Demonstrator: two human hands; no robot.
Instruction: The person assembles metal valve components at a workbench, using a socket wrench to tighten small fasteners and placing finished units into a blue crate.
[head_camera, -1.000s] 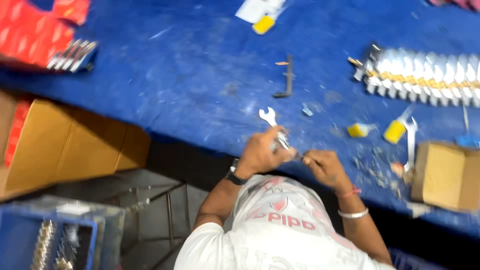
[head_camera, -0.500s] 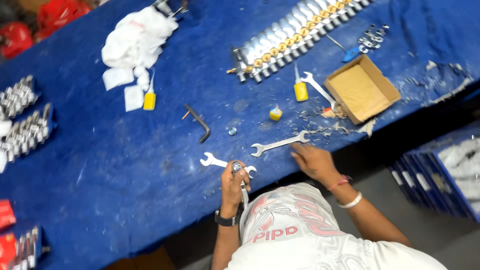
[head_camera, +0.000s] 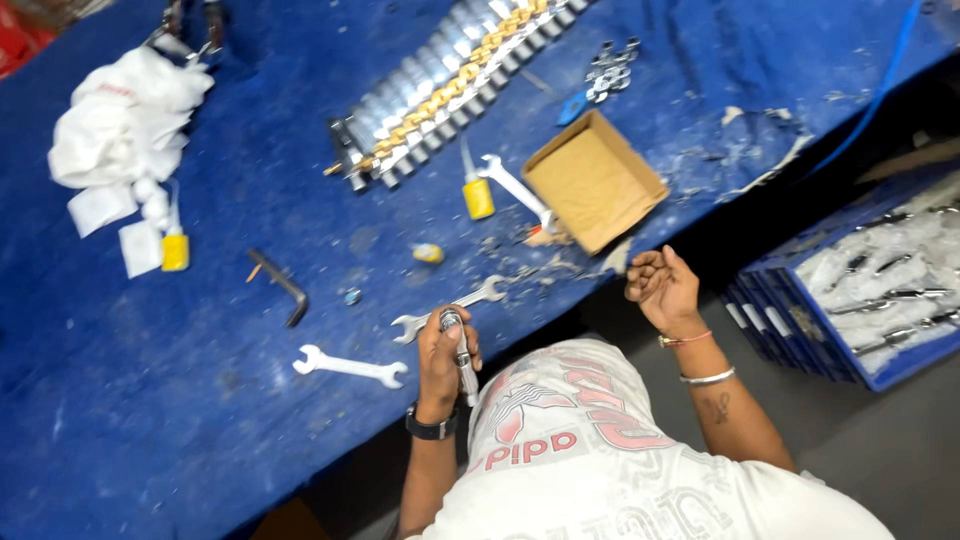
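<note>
My left hand (head_camera: 440, 352), with a black watch on its wrist, is closed around a short silver metal tool (head_camera: 462, 360) held upright at the table's near edge. Just beyond its fingers a silver open-ended wrench (head_camera: 450, 308) lies on the blue table (head_camera: 150, 430). A second wrench (head_camera: 350, 367) lies to the left of that hand. My right hand (head_camera: 660, 288), with bangles on its wrist, hovers off the table edge. It is palm up with loosely curled fingers, and I see nothing in it. It is just below an open cardboard box (head_camera: 595, 180).
A third wrench (head_camera: 515, 185) and a yellow-capped bottle (head_camera: 478, 195) lie beside the box. A long row of metal parts (head_camera: 450, 80) lies at the back. White cloth (head_camera: 125, 120) and a black hex key (head_camera: 280, 285) lie left. A blue crate (head_camera: 880, 370) of bagged metal parts stands right.
My right hand has left the wrench on the table and drawn back to the right, off the edge. My left hand still grips the silver tool. The view has shifted.
</note>
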